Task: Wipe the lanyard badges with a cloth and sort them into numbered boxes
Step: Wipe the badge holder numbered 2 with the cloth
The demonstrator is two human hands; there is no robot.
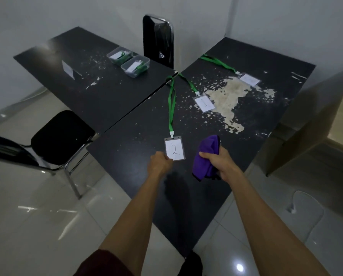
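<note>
left hand (pixel 160 163) pinches badge 2 (pixel 174 150) corner | right hand (pixel 220 162) grips purple cloth (pixel 206 154)

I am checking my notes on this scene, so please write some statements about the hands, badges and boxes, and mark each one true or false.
1. The right hand holds a purple cloth. True.
2. The left hand holds nothing. False: it pinches a corner of the badge marked 2.
3. Three badges lie outside the clear boxes. True: that one, the badge marked 1 and a far badge.
4. Both clear boxes are empty. False: each has badges inside.
</note>
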